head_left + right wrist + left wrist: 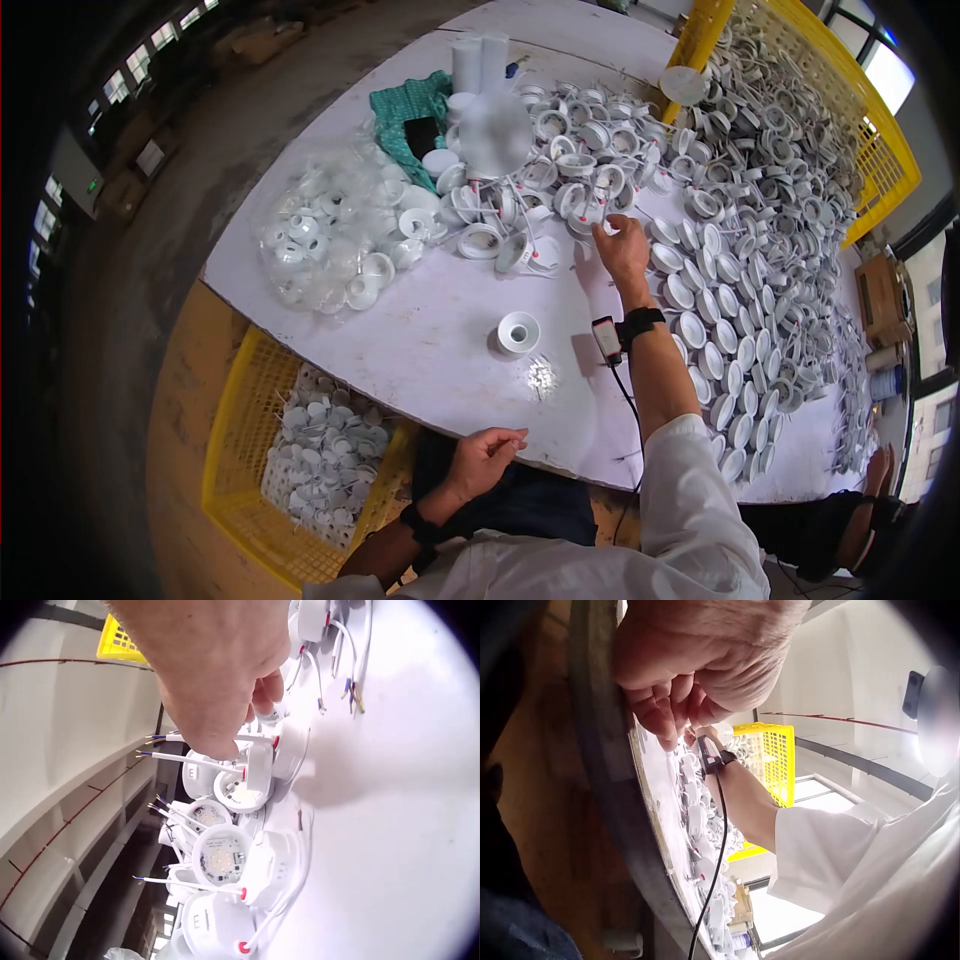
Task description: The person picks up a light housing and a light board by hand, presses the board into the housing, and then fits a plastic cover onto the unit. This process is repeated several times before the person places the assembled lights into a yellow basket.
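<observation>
My right hand reaches into a heap of white round lamp fixtures with thin wires at the middle of the white table. In the right wrist view its fingertips pinch one white lamp fixture with red-marked wires, tilted on its edge among others. A fixture lying face up shows its LED board. My left hand rests at the table's near edge, fingers loosely curled, nothing visible in it. In the left wrist view this hand sits against the table's rim.
A lone white ring and a small shiny part lie before me. A clear bag of white rings lies left. Rows of lamps fill the right side. Yellow crates stand at lower left and top right.
</observation>
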`<state>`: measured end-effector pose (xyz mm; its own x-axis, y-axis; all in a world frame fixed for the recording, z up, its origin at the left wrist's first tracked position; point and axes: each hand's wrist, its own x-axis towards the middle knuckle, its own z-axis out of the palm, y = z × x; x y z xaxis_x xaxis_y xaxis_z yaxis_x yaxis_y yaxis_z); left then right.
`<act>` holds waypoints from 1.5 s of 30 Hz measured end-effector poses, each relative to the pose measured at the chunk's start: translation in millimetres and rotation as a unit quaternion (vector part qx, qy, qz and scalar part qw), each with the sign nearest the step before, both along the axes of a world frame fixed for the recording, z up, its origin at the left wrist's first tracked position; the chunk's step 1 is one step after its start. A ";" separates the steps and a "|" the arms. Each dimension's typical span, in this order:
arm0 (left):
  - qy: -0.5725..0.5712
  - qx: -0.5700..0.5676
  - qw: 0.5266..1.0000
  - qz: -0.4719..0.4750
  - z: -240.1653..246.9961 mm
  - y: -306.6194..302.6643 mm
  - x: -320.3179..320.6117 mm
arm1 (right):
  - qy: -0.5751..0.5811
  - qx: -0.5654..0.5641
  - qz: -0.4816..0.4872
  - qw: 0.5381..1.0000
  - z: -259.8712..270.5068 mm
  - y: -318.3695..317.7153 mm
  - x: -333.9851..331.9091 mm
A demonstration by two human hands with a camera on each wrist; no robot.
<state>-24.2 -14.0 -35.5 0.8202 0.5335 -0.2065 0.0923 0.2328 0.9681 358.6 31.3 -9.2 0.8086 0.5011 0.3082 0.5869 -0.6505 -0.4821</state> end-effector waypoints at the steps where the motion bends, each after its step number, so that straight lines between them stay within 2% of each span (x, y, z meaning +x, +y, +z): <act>1: 0.004 0.007 1.000 0.002 0.8 0.7 -2.4 | -0.006 0.014 -0.010 1.000 -5.4 4.7 0.6; 4: 0.052 0.003 0.999 -0.002 4.8 2.9 -10.1 | 0.008 0.004 -0.010 1.000 -10.0 6.8 4.0; 6: 0.037 0.014 0.999 0.004 6.1 1.7 -13.1 | 0.023 -0.015 0.002 1.000 -1.9 6.0 3.7; 9: 0.017 0.022 1.000 0.009 7.9 0.2 -14.9 | -0.022 -0.005 -0.013 1.000 5.8 -3.3 -3.6; 11: 0.009 0.025 1.000 0.002 8.5 -1.0 -13.6 | 0.031 0.022 0.072 0.997 3.7 -11.5 9.2; 12: 0.000 0.023 1.000 -0.004 7.9 -3.3 -12.7 | 0.107 0.085 0.107 0.985 7.8 -18.1 8.1; 13: -0.010 0.022 1.000 -0.009 7.6 -4.6 -10.2 | 0.104 0.087 0.106 0.985 11.5 -23.0 6.2; 14: -0.013 0.023 1.000 -0.010 7.7 -4.5 -7.1 | 0.243 0.170 0.093 0.951 13.7 -29.0 2.8; 15: -0.005 0.046 0.999 -0.027 7.8 -4.6 -4.8 | 0.378 0.246 0.077 0.889 19.8 -35.9 -8.2; 16: 0.007 0.068 0.997 -0.043 10.1 -5.3 -3.7 | 0.424 0.300 0.085 0.850 28.9 -45.3 -25.6; 17: -0.015 0.069 0.997 -0.027 15.1 -6.2 1.1 | 0.431 0.297 0.083 0.848 32.0 -54.2 -40.6; 19: -0.063 0.070 0.996 -0.001 27.3 -1.0 19.8 | 0.587 0.451 0.146 0.656 33.4 -68.6 -72.7; 20: -0.090 0.068 0.994 0.008 31.6 2.2 29.5 | 0.643 0.467 0.195 0.575 40.8 -75.4 -96.7; 21: -0.129 0.048 0.990 0.034 36.0 2.5 40.3 | 0.653 0.463 0.192 0.568 43.3 -82.3 -119.6; 23: -0.150 0.056 0.985 0.067 45.8 4.3 56.6 | 0.718 0.457 0.216 0.478 45.0 -91.5 -159.1; 25: -0.229 -0.004 0.973 -0.024 51.6 7.5 61.2 | 0.740 0.468 0.247 0.415 38.7 -99.2 -192.5; 26: -0.183 0.038 0.982 0.024 55.5 4.1 56.9 | 0.749 0.482 0.233 0.391 39.6 -101.9 -206.7; 27: -0.178 0.037 0.983 0.027 59.8 -1.2 52.4 | 0.753 0.480 0.230 0.387 34.5 -105.7 -216.5; 29: -0.234 0.002 0.969 0.083 66.6 -5.9 49.5 | 0.738 0.484 0.210 0.421 25.7 -110.3 -229.2; 31: -0.192 -0.003 0.979 0.069 54.2 -1.1 38.9 | 0.743 0.498 0.194 0.403 20.8 -114.9 -241.3; 33: -0.198 0.162 0.965 0.061 48.3 3.8 31.2 | 0.714 0.494 0.183 0.461 8.9 -114.3 -247.7; 34: -0.241 0.089 0.965 0.058 42.2 2.8 28.4 | 0.707 0.500 0.185 0.464 8.0 -114.9 -250.2; 35: -0.238 0.089 0.965 0.059 38.9 2.1 25.4 | 0.709 0.499 0.184 0.462 7.8 -114.3 -254.0; 37: -0.182 0.048 0.978 0.087 41.0 1.2 19.7 | 0.683 0.495 0.185 0.505 9.1 -112.5 -261.5; 38: -0.182 0.048 0.978 0.087 40.8 1.6 18.1 | 0.683 0.495 0.185 0.505 6.7 -112.7 -263.7; 40: -0.236 -0.026 0.967 0.091 41.0 4.2 15.8 | 0.653 0.475 0.195 0.557 3.8 -114.9 -266.9; 41: -0.240 -0.025 0.966 0.092 41.2 8.7 13.9 | 0.651 0.474 0.198 0.559 6.2 -117.8 -265.5; 43: -0.242 -0.039 0.964 0.107 41.9 20.3 5.3 | 0.543 0.295 0.268 0.739 20.9 -124.4 -265.9; 44: -0.239 -0.049 0.957 0.156 43.8 25.4 0.6 | 0.393 0.264 0.354 0.807 5.5 -129.8 -255.6; 45: -0.231 -0.049 0.954 0.183 41.8 35.0 -5.1 | 0.392 0.262 0.355 0.807 -2.0 -130.6 -240.8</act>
<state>-29.3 21.0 6.3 0.5987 0.7980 0.0693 -0.4442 0.2588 0.8577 117.8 -99.3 -11.2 0.4237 0.8914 0.1610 0.1029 0.1293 -0.9863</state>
